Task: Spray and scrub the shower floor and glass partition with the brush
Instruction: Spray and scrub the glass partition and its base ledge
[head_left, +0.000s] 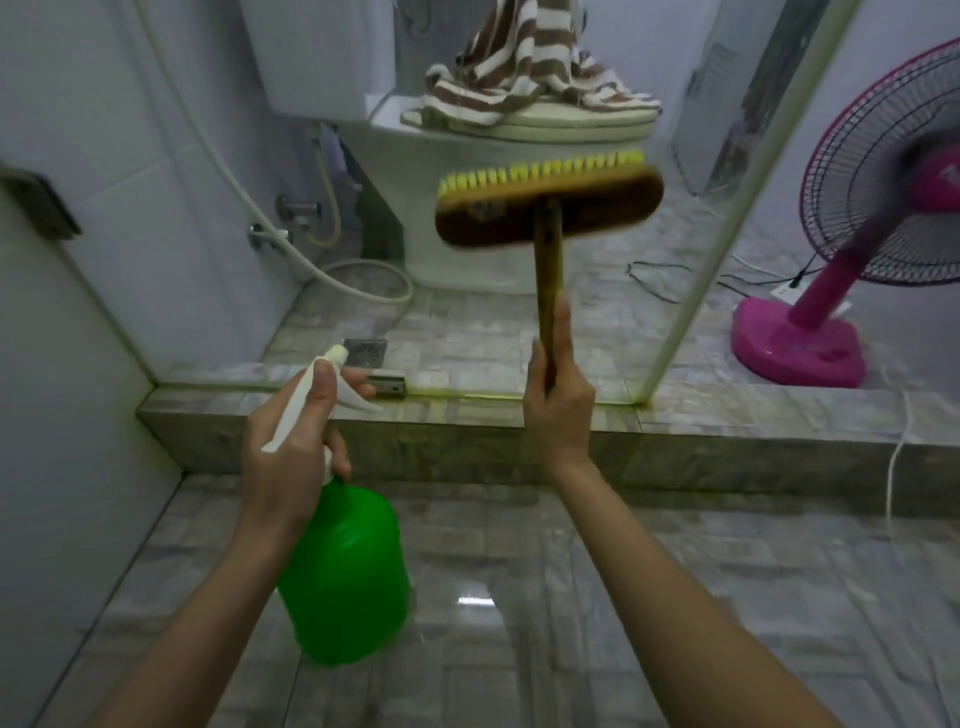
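At the left of the frame a white hose (291, 244) runs down the tiled wall and loops on the floor behind the glass. Below it, in the lower left, the left hand (291, 447) holds a green spray bottle (343, 571) by its white head: the grip is closed round the neck, with a finger over the trigger, and the nozzle points up and away toward the glass. The bottle hangs above the wet, glossy shower floor (519, 597), which fills the bottom of the frame up to a tiled kerb (441, 441).

Past the kerb, seen through the glass, lie a square drain (365, 352) and a toilet (415, 171) with a striped towel (519, 67) draped on its lid.

Right of centre the right hand (558, 415) holds the brush (550, 208) upright, its grip wrapped round the low end of the wooden handle with the forefinger stretched along it. The blurred brush head sits mid-frame, with the yellow bristles turned toward the glass partition (717, 249); whether they touch it cannot be told.

At the far right a pink fan (883, 208) stands beyond the partition's white edge.
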